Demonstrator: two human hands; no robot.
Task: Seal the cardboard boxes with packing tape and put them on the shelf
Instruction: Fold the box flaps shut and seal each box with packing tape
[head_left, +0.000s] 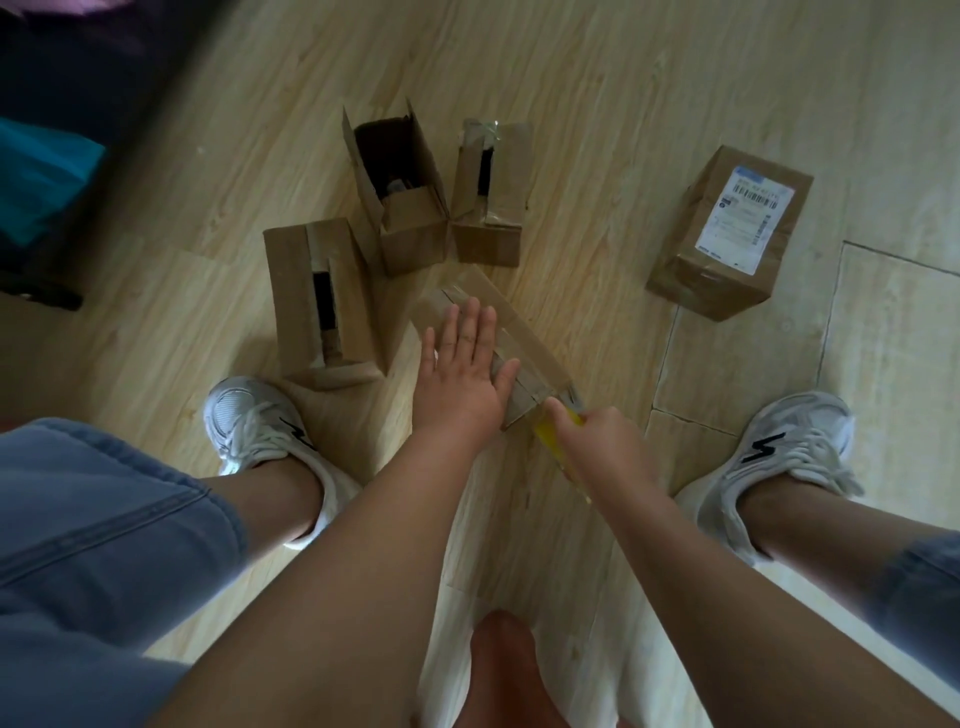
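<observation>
Both hands are down at the box nearest me. Left hand (467, 364) lies flat, fingers straight and together, pressing on top of the long brown cardboard box with tape across its flaps (527, 340), which lies slantwise on the pale wood-look floor (597, 93) between the two white sneakers (249, 421). Right hand (605, 441) is curled round a yellow translucent object (548, 434) at the box's near corner; from here I cannot tell what that object is.

Beyond, three more boxes stand close together. One tall brown cardboard box (324, 306) at the left has a dark gap between its flaps. Behind it, an open brown cardboard box (410, 239) has its flaps standing up. Just beside that, a small brown cardboard box (491, 208) shows a slit in its top. Well apart on the right lies a closed brown cardboard box with a white shipping label (727, 234).
</observation>
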